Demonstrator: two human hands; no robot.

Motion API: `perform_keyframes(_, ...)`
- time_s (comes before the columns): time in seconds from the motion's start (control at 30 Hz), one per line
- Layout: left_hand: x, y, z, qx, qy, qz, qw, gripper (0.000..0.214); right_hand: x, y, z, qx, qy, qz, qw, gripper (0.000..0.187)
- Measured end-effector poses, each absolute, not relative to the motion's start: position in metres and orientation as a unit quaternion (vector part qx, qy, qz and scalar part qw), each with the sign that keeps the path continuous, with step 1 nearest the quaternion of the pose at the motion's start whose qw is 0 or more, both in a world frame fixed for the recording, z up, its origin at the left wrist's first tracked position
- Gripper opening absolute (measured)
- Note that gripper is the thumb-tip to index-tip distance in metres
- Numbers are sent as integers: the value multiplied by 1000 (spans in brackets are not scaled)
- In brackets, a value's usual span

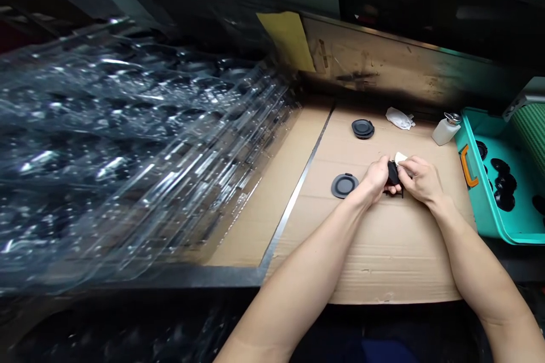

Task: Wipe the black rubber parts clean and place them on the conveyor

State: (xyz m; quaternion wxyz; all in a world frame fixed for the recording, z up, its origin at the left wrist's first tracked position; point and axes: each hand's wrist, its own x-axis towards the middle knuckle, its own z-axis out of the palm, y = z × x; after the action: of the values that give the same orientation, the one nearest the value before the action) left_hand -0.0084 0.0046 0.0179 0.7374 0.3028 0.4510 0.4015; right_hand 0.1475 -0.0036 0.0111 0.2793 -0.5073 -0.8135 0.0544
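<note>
Both my hands meet over the cardboard-covered bench (383,249). My left hand (377,177) is closed round a small black round part (393,173), held on edge. My right hand (421,178) pinches a small white pad (400,157) against that part. One dark round cap (344,185) lies flat just left of my left hand. A small stack of similar black caps (363,128) sits farther back on the cardboard.
A tall stack of clear plastic blister trays (128,147) fills the left side. A teal bin (489,204) with an orange handle, holding several black caps, stands at the right. A white dispenser bottle (445,129) and a crumpled white wipe (400,118) lie at the back.
</note>
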Motion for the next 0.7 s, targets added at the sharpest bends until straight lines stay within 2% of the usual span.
perform_keyframes(0.23, -8, 4, 14, 349, 461, 386, 719, 46, 153, -2, 19, -484, -830, 104, 257, 22)
perform_keyframes(0.57, -6, 2, 15, 403, 490, 350, 689, 44, 147, -1, 16, -513, -826, 62, 223, 20)
perform_keyframes(0.7, -4, 2, 9, 423, 505, 359, 662, 46, 142, -6, 18, -561, -811, 41, 163, 21)
